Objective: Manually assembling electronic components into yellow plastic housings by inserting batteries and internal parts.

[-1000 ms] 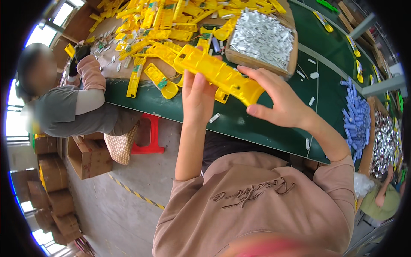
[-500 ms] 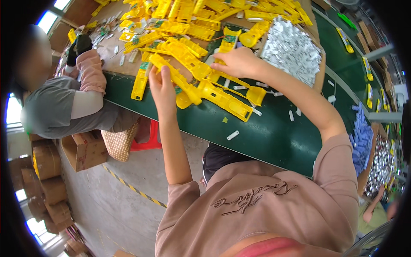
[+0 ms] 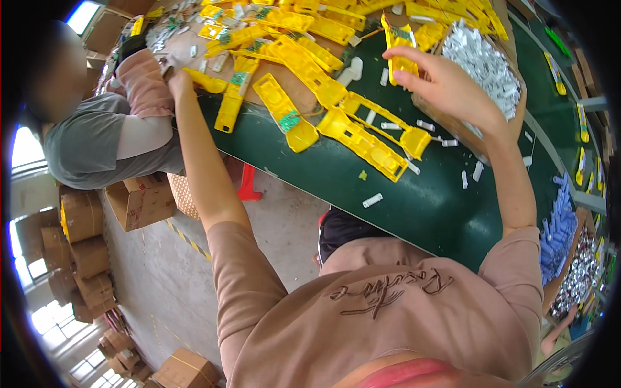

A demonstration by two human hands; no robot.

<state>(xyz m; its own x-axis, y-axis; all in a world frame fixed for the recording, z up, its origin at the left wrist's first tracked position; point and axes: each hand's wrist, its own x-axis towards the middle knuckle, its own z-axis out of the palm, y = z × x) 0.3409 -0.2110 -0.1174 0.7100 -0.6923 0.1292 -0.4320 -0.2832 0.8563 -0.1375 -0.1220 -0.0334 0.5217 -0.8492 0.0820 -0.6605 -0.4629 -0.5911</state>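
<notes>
My left hand (image 3: 179, 83) is stretched to the far left, close to the co-worker's sleeve. Its fingers, partly hidden, are closed on a yellow plastic shell (image 3: 208, 81) whose rounded end points right. With thumb and forefinger, my right hand (image 3: 446, 84) grips another yellow shell with a circuit board (image 3: 402, 63) beside the white parts. Between my hands, a yellow half-shell holding a green board (image 3: 288, 116) lies on the green table. An empty-looking yellow shell (image 3: 362, 143) and a yellow frame (image 3: 414, 141) lie to its right.
Yellow shells (image 3: 304, 55) with wires and boards are heaped at the back. White plastic pieces (image 3: 482, 68) form a pile at the right, near blue parts (image 3: 557, 236). A co-worker (image 3: 97, 145) sits at the left. Loose white pieces (image 3: 372, 200) dot the green table (image 3: 323, 178).
My left hand has swung left with its yellow shell, uncovering the half-shell with the green board. My right hand has shifted right and now lifts a shell with a board. The view has shifted somewhat.
</notes>
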